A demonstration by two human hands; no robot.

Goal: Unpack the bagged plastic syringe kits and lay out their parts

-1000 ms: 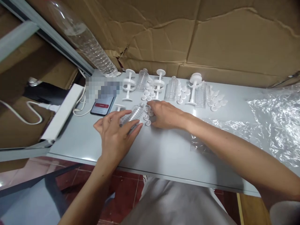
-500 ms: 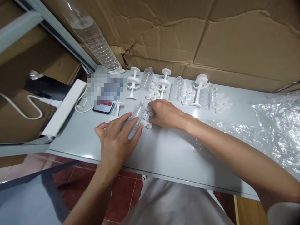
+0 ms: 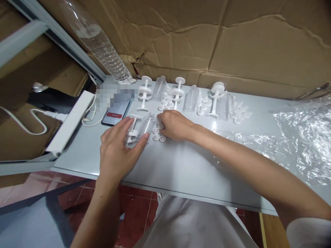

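Shifted left since half a second ago, my left hand (image 3: 116, 150) is spread and my right hand (image 3: 176, 125) curled, whether pinching anything I cannot tell, with a clear bottle (image 3: 146, 124) at my left thumb, a white plunger (image 3: 132, 133) by those fingers, and caps (image 3: 156, 137) beside my right fingertips.

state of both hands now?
Left hand: open, spread around a white plunger and clear ribbed bottle.
Right hand: curled at small white caps; can't tell whether it holds one.

water bottle (image 3: 104, 51) near brown cardboard (image 3: 245, 44) | phone (image 3: 113, 118), screen lit | white power strip (image 3: 70, 123), plug (image 3: 57, 116) inserted | red tiled floor (image 3: 136, 208)
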